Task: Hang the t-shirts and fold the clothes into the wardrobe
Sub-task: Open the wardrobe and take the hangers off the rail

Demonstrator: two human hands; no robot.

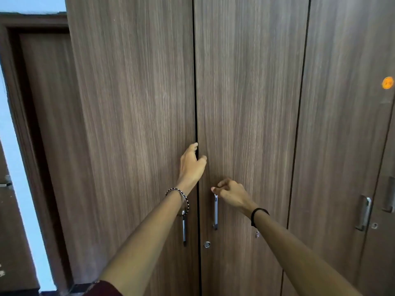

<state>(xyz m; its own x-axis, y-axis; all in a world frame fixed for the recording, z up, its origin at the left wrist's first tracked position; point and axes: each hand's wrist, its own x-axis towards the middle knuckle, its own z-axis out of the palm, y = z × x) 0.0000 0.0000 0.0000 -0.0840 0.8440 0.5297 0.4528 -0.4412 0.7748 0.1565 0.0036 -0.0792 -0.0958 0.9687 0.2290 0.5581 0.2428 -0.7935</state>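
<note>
The wardrobe point(245, 60) fills nearly the whole view, tall and wood-grained, with every door closed. No t-shirts or other clothes show anywhere, so they must be out of sight. The left door point(132, 103) and the middle door point(250, 103) meet at a dark seam, and a third door point(342, 124) stands to the right. A darker room door point(42, 135) sits at the far left beside a pale blue wall.

Both arms reach forward. The left hand point(191, 163) lies on the seam above the handles. Its fingers point(194, 146) are loose and gently curved, with the tips touching the left door's edge and the thumb on the middle door; they grasp nothing. The right hand point(232, 192) hovers at the top of the middle handle point(215, 212). Its fingers point(222, 184) are curled, but I cannot tell whether they grasp the bar or only close above it.

The left handle point(184, 229) is partly hidden by the wrist and its bangle point(178, 196). A keyhole point(207, 244) sits below the middle handle, and an orange sticker point(388, 82) marks the far right.

The doors look stiff and fairly heavy, and likely swing on side hinges. The metal bars are probably the best hold, since the smooth seam gives fingertips little purchase. A steady pull outward on each bar should open them, unless the lock is engaged.
</note>
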